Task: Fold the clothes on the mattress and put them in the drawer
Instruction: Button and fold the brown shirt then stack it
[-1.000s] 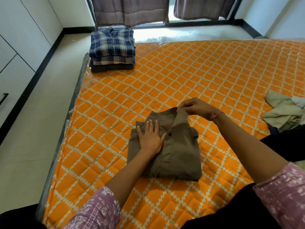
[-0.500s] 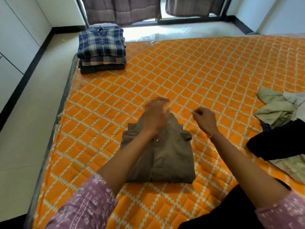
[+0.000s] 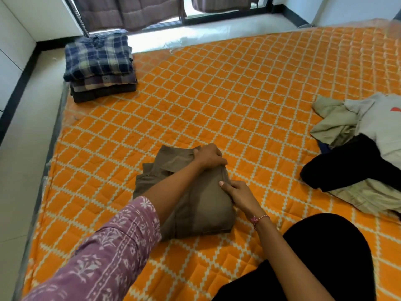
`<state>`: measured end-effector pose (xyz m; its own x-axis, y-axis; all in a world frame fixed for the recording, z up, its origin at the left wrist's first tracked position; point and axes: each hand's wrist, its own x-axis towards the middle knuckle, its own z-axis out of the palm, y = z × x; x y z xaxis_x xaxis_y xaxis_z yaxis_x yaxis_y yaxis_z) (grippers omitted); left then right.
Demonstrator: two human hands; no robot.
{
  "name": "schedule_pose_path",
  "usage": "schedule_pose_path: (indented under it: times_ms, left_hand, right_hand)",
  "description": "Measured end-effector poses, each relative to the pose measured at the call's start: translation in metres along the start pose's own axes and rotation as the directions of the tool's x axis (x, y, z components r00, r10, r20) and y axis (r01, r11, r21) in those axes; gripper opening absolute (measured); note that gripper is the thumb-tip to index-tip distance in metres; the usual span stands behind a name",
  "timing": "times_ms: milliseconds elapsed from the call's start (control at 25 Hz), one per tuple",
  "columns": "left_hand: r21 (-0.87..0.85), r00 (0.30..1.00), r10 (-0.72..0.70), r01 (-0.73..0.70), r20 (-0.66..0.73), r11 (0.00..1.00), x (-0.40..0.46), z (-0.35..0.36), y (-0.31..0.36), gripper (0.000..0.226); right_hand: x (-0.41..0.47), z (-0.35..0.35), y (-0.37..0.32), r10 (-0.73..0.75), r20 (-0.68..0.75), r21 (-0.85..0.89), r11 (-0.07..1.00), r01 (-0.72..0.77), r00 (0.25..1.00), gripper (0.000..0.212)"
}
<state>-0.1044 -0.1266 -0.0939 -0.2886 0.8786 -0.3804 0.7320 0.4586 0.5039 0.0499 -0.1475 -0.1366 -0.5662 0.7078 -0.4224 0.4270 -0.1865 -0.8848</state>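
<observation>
Brown cotton under both my hands: one folded brown shirt (image 3: 195, 203) lies on the orange quilted mattress (image 3: 238, 94), right in front of my knees. My left hand (image 3: 209, 156) reaches across to the shirt's far right corner, fingers curled down over the collar end, grip clenched on the cloth. My right hand (image 3: 235, 192) sits on the shirt's right edge, thumb on top and fingers tucked along the side, pinching the fold. So two hands, both grasping the same shirt.

Count of the rest: one stack of folded shirts (image 3: 101, 66) at the far left corner of the mattress, with a blue plaid one on top and at least three more layers beneath it; the lower ones blur together, so I cannot give an exact number. Over on the right, one loose heap of unfolded clothes (image 3: 351, 122): I make out olive pieces, a grey one with a small red mark, and a black one, tangled so I cannot count them surely.

One red-and-white thread band (image 3: 259, 220) is on my right wrist. Two dark curtains (image 3: 130, 11) hang at the window beyond. No readable writing or labels anywhere.
</observation>
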Motion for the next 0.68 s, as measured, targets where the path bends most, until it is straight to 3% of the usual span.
schedule_pose_path:
  times_ms: [80, 160, 240, 320, 400, 480, 560, 680]
  left_hand:
    - [0.033, 0.988, -0.103, 0.108, -0.116, 0.994, 0.001, 0.013, 0.005, 0.046]
    - [0.031, 0.969, -0.120, 0.129, -0.216, 0.991, 0.003, 0.017, 0.010, 0.044]
    - [-0.160, 0.953, -0.065, 0.018, -0.294, 0.987, 0.003, -0.004, 0.006, 0.036]
    - [-0.293, 0.932, 0.022, -0.136, -0.363, 0.946, -0.002, -0.039, -0.017, 0.025]
    - [-0.353, 0.894, 0.001, -0.178, -0.449, 0.919, -0.023, -0.065, -0.061, 0.020]
    - [-0.414, 0.871, -0.136, -0.082, -0.472, 0.907, -0.053, -0.070, -0.110, 0.019]
    - [-0.417, 0.893, -0.281, 0.120, -0.351, 0.901, -0.084, -0.064, -0.158, 0.024]
    - [-0.424, 0.935, -0.355, 0.323, 0.001, 0.846, -0.111, -0.060, -0.190, 0.026]
  right_hand:
    - [-0.002, -0.005, 0.004, -0.028, 0.000, -0.033, 0.999, 0.028, 1.000, 0.043]
    - [-0.007, -0.007, 0.007, -0.028, -0.018, -0.073, 0.997, 0.027, 0.999, 0.047]
    - [-0.013, -0.003, 0.005, -0.063, -0.163, -0.129, 0.991, 0.042, 0.985, 0.038]
    - [-0.017, 0.004, -0.002, -0.158, -0.432, -0.286, 0.958, 0.031, 0.888, 0.018]
    - [-0.018, 0.023, -0.018, -0.325, -0.511, -0.497, 0.867, 0.035, 0.796, 0.019]
    - [-0.015, 0.060, -0.037, -0.546, -0.371, -0.681, 0.710, 0.180, 0.751, 0.024]
    - [-0.016, 0.110, -0.055, -0.652, -0.125, -0.811, 0.501, 0.302, 0.748, 0.042]
    - [-0.023, 0.155, -0.061, -0.396, 0.227, -0.871, 0.326, 0.367, 0.890, 0.092]
